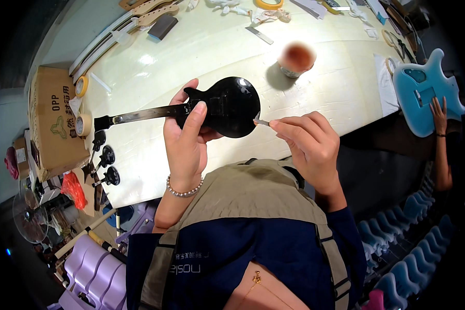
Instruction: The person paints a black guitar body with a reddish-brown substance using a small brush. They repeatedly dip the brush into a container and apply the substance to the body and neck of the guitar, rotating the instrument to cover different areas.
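Gloss-black miniature guitar [219, 107] hangs above the pale table [155, 72], left hand [187, 135] clamped around its neck joint. Right hand [307, 142] pinches a small sanding strip [261, 122] against the body's edge; a slip could probably scratch the finish.

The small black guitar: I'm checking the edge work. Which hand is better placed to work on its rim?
Probably the right hand: its pinched small strip meets the small black guitar rim, while the left hand grips the body.

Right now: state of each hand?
Left hand: closed around the small black guitar.
Right hand: pinching a small strip against the guitar's edge.
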{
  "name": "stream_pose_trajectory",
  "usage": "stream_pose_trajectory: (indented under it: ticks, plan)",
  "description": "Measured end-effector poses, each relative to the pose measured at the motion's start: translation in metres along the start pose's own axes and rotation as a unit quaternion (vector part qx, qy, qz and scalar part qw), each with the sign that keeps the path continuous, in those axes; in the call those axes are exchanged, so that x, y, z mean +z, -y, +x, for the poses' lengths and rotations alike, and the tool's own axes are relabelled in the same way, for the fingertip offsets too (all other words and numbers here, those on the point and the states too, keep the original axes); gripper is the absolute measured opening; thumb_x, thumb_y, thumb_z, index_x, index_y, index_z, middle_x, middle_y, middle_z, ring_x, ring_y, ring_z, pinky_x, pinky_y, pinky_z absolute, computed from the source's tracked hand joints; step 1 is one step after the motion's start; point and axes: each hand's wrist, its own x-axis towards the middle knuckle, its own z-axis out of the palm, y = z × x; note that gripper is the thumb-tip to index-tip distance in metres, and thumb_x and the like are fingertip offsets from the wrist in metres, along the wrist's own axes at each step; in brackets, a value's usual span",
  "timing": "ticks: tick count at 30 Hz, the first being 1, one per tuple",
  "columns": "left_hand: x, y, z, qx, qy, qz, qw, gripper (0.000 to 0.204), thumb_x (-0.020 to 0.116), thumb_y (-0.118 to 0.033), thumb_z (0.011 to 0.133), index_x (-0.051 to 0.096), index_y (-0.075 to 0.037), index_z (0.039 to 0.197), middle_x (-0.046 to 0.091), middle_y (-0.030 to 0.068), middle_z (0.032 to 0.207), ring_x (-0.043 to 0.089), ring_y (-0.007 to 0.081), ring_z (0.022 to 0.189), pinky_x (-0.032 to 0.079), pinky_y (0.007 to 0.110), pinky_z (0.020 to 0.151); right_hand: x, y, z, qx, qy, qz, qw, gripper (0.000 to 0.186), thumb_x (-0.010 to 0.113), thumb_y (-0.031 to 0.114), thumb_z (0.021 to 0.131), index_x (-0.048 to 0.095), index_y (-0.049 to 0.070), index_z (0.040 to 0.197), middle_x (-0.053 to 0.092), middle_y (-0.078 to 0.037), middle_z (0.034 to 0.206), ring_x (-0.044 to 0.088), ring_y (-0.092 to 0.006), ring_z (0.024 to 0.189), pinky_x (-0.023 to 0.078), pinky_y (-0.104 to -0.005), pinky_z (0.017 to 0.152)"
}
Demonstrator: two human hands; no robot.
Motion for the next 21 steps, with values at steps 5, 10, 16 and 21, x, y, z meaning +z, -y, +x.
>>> stream_pose_trajectory:
  ticks: [5,10,16,21]
  plan:
    - [0.000,0.004,0.004,-0.002,-0.005,0.007,1.000,0.047,0.051,-0.015,0.087,0.036,0.000,0.128,0.058,0.0148,0.103,0.065,0.0215,0.084,0.058,0.033,0.064,-0.003,-0.006,-0.002,0.028,0.065,0.096,0.993,0.020,0.068,-0.001,0.065,0.068,0.007,0.083,0.063,-0.003,0.071,0.054,-0.0173,0.062,0.042,-0.0253,0.050]
    - [0.003,0.002,0.006,-0.006,-0.012,-0.016,1.000,0.044,0.051,-0.011,0.087,0.035,0.000,0.127,0.058,0.0147,0.103,0.065,0.0219,0.083,0.058,0.033,0.063,0.002,-0.011,-0.008,0.197,0.042,0.319,0.926,0.022,0.064,-0.006,0.072,0.067,0.005,0.091,0.063,-0.006,0.084,0.057,-0.0162,0.069,0.049,-0.0237,0.060]
    - [0.005,0.002,0.006,-0.008,-0.014,-0.025,1.000,0.044,0.051,-0.011,0.087,0.035,0.000,0.127,0.058,0.0154,0.103,0.065,0.0227,0.084,0.058,0.034,0.064,0.025,-0.012,-0.012,0.213,-0.018,0.329,0.920,0.026,0.064,-0.010,0.072,0.065,0.004,0.094,0.061,-0.007,0.092,0.057,-0.0166,0.081,0.049,-0.0240,0.068]
    - [0.005,0.002,0.005,-0.002,-0.028,-0.036,0.999,0.044,0.051,-0.012,0.087,0.035,0.000,0.127,0.057,0.0154,0.103,0.064,0.0232,0.084,0.058,0.034,0.064,0.027,-0.013,-0.018,0.109,-0.007,0.190,0.976,0.029,0.066,-0.011,0.068,0.066,0.005,0.093,0.063,-0.008,0.090,0.058,-0.0188,0.078,0.047,-0.0258,0.064]
